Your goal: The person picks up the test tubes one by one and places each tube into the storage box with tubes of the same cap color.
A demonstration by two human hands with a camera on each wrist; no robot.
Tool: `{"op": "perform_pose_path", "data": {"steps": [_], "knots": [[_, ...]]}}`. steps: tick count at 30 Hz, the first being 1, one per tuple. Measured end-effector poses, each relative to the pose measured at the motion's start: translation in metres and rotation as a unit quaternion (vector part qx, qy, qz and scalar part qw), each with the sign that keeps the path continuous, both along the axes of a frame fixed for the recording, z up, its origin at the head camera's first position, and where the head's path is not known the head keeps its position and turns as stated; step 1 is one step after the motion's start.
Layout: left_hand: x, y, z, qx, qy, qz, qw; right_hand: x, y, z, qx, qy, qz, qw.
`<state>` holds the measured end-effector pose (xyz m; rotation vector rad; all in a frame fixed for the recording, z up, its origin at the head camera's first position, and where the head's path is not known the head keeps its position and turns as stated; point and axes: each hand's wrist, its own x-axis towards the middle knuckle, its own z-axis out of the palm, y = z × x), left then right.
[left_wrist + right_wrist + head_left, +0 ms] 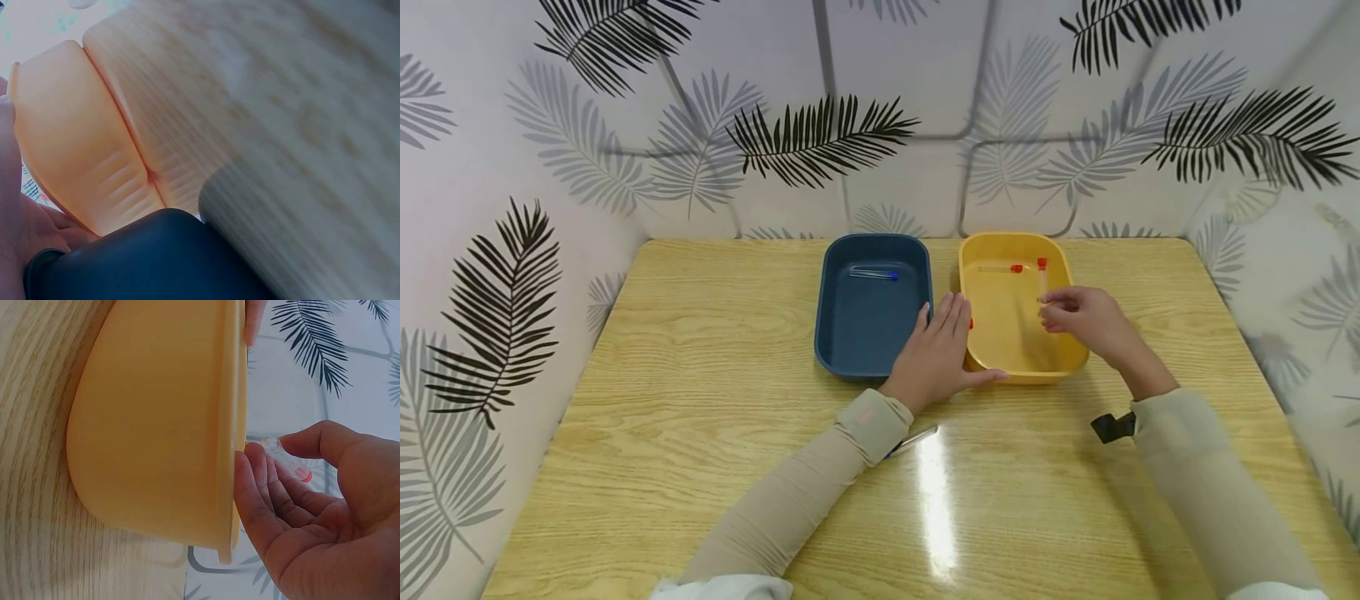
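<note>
My right hand pinches a clear tube with a red cap between thumb and fingertips, over the right side of the yellow bin. In the right wrist view, the tube's clear end shows at the thumb tip. My left hand lies across the neighbouring rims of the yellow bin and the dark blue bin, its fingers straight and its thumb along the yellow bin's front rim. Another red-capped tube lies inside the yellow bin. Beside my left fingers a red cap shows; the rest is hidden.
Inside the dark blue bin lies a clear tube with a blue cap. Another clear tube lies on the wooden table, partly covered by my left sleeve. A leaf-patterned wall covering stands behind the table.
</note>
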<state>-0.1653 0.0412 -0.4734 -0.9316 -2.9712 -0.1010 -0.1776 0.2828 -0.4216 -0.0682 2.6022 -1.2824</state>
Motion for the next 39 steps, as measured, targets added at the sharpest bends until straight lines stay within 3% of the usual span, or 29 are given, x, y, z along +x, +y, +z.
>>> {"op": "perform_pose_path", "data": {"steps": [15, 21, 31, 39], "knots": [[0.001, 0.001, 0.000, -0.012, 0.009, 0.000, 0.9999, -0.027, -0.014, -0.018, 0.019, -0.035, 0.012, 0.999], [0.001, 0.001, 0.000, -0.011, -0.003, 0.002, 0.9999, -0.031, -0.020, -0.025, 0.034, -0.056, 0.009, 0.998], [0.001, 0.001, 0.000, -0.016, 0.009, 0.004, 0.9998, -0.040, -0.024, -0.044, 0.062, -0.060, -0.001, 0.996], [0.000, 0.001, 0.000, -0.016, 0.008, 0.004, 0.9998, -0.041, -0.025, -0.047, 0.049, -0.066, -0.020, 0.996]]}}
